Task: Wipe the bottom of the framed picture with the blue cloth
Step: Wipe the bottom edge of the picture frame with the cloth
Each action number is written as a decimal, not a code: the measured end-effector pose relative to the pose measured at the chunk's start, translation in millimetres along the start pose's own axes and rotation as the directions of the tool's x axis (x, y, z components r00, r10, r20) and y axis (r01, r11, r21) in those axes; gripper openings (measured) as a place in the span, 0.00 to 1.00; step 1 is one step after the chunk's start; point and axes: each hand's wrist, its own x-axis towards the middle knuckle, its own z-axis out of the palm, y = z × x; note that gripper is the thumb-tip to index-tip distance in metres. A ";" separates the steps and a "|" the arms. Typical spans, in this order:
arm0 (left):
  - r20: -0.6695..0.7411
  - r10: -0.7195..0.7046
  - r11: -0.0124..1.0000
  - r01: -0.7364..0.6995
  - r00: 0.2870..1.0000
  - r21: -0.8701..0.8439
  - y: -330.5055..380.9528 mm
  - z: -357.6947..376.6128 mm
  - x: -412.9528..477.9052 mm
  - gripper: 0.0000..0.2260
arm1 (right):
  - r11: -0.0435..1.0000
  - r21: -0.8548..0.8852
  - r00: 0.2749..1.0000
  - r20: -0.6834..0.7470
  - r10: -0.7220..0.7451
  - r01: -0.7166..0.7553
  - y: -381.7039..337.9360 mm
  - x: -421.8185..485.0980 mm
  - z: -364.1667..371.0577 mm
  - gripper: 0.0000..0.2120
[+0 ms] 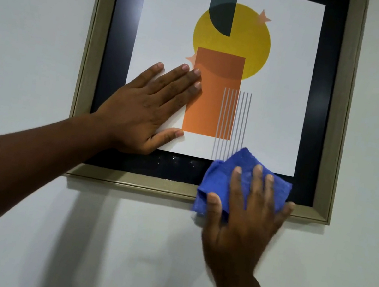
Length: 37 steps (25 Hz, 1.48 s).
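Observation:
A framed picture [337,118] hangs on a white wall, with a beige frame, a black mat and an abstract print of a yellow circle and an orange rectangle. My left hand [148,111] lies flat on the glass at the lower left of the print, fingers spread. My right hand [243,218] presses a folded blue cloth [223,174] against the bottom right of the picture, over the black mat and the lower frame rail. The cloth hides part of that rail. Small wet or shiny specks show on the black mat left of the cloth.
The white wall [43,3] surrounds the frame on the left, right and below. The top of the picture is cut off by the view's upper edge. Shadows of my arms fall on the wall under the frame.

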 end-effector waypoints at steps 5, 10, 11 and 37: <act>-0.004 0.011 1.000 -0.011 1.000 -0.016 -0.3 2.5 -0.6 0.35 | 0.979 0.012 0.979 -0.045 -0.201 0.201 1.0 -15.5 2.6 0.20; -0.034 0.004 0.999 -0.005 0.999 -0.033 -2.2 4.0 -0.6 0.35 | 0.999 0.046 0.992 -0.122 0.013 -0.007 -39.6 -7.1 23.0 0.20; -0.038 0.004 0.999 -0.006 0.999 -0.036 -2.8 4.4 -0.9 0.36 | 0.997 0.048 0.991 -0.117 -0.057 0.063 -39.2 -12.4 24.7 0.20; -0.019 -0.048 0.998 0.047 0.999 -0.050 -27.8 0.7 0.2 0.38 | 0.991 0.110 0.994 -0.082 -0.066 0.074 -80.9 -28.4 37.5 0.24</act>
